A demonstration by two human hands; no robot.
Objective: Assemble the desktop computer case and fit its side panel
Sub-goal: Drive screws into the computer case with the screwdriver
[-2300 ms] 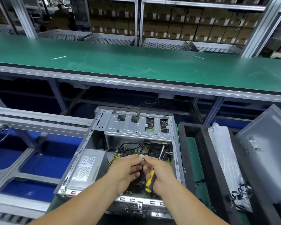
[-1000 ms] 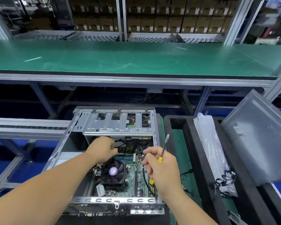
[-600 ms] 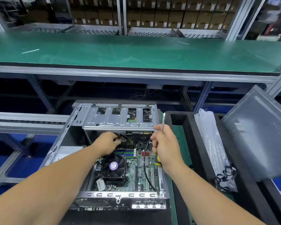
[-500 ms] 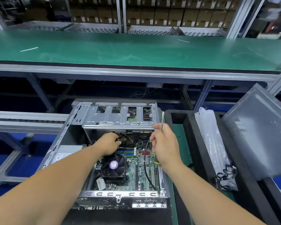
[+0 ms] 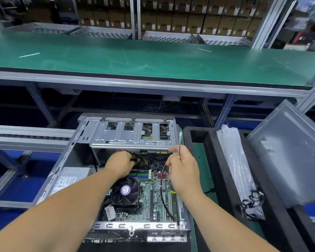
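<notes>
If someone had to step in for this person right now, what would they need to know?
Left hand is inside the open case, gripping a cable bundle under the drive cage.
Right hand holds a screwdriver, tip up, and seems to pinch a black cable as well.
Done: board, fan and power supply are in.
Left: finish the cabling, then fit the side panel, which leans at the right, off the case.

Both hands moved from above the fan [image 5: 125,192] toward the drive cage [image 5: 131,135]
</notes>
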